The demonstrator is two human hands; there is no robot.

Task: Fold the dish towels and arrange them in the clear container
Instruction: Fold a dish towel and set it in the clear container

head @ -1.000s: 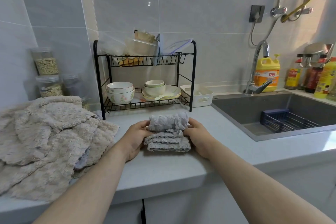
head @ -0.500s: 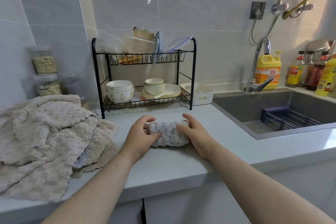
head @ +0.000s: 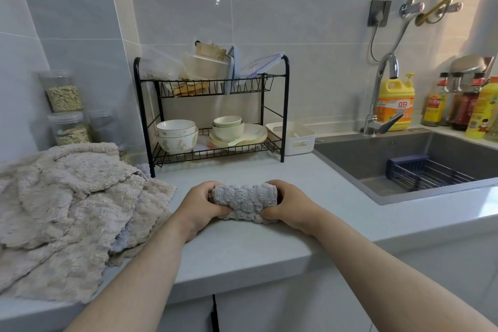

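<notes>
Closest to us, our two forearms reach in over the counter edge point(head: 242, 256), and both hands are wrapped round one bundle. It's the grey dish towel point(head: 244, 201), bunched into a short fat roll lying crosswise on the countertop. Our left hand point(head: 200, 207) clamps its left end, fingers curled over the top and thumb tucked underneath. Our right hand point(head: 291, 205) does the same on the right end. Both grips are tight, with no gap between fingers and cloth.

Off to the left is a heap of beige towels point(head: 67, 210), unfolded and near our left wrist but not touching it. Further back stands the black wire rack point(head: 210, 113), with bowls point(head: 176, 135) on the lower shelf and clear plastic tubs point(head: 207, 66) up top. A white bin point(head: 292, 137) sits just beside it. Over on the right are the sink point(head: 377, 153) and the tap point(head: 382, 97).
</notes>
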